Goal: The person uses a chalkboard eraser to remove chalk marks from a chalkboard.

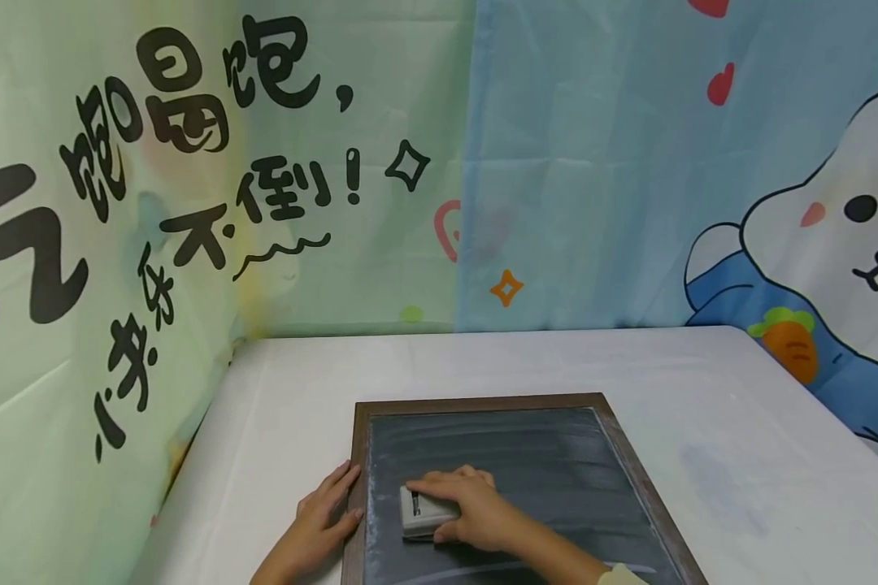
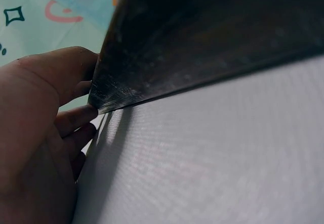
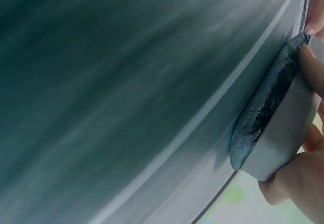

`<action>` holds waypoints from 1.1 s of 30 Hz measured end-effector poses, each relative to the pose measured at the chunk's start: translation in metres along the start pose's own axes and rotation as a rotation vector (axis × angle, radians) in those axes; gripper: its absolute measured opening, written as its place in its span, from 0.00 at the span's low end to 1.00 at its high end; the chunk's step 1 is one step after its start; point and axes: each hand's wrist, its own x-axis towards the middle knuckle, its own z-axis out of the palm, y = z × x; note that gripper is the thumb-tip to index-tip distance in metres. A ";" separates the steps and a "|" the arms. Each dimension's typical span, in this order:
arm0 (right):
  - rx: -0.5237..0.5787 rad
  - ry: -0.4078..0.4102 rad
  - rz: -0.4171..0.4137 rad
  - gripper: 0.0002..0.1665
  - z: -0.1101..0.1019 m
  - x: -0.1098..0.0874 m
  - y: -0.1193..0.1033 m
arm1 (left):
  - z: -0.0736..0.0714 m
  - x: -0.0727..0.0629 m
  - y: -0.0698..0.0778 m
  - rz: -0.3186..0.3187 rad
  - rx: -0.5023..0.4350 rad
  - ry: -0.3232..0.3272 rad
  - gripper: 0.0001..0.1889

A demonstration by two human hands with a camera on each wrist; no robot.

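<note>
A chalkboard (image 1: 527, 455) in a brown wooden frame lies on the white table. My right hand (image 1: 475, 508) grips a grey-white chalkboard eraser (image 1: 426, 513) on the left part of the board. In the right wrist view the eraser's dark felt (image 3: 271, 100) faces the chalky surface, with fingers and thumb holding its pale back. A white chalk line (image 3: 202, 110) runs across the board beside it. My left hand (image 1: 318, 520) rests at the frame's left side, its fingertips touching the edge. The left wrist view has those fingers (image 2: 76, 120) at the frame's corner, thumb and fingers apart.
The white table (image 1: 300, 390) extends around the board, with a faint bluish stain (image 1: 728, 487) at the right. Behind it hang a green curtain (image 1: 366, 284) with black lettering and a blue one (image 1: 585, 203) with a cartoon animal.
</note>
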 end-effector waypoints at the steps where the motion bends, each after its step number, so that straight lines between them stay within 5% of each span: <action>1: 0.006 -0.003 0.005 0.39 -0.002 -0.002 0.002 | 0.000 0.000 0.000 -0.002 -0.005 -0.002 0.29; 33: -0.047 0.107 0.086 0.41 -0.046 -0.063 0.064 | -0.001 0.001 -0.001 0.014 -0.011 -0.012 0.30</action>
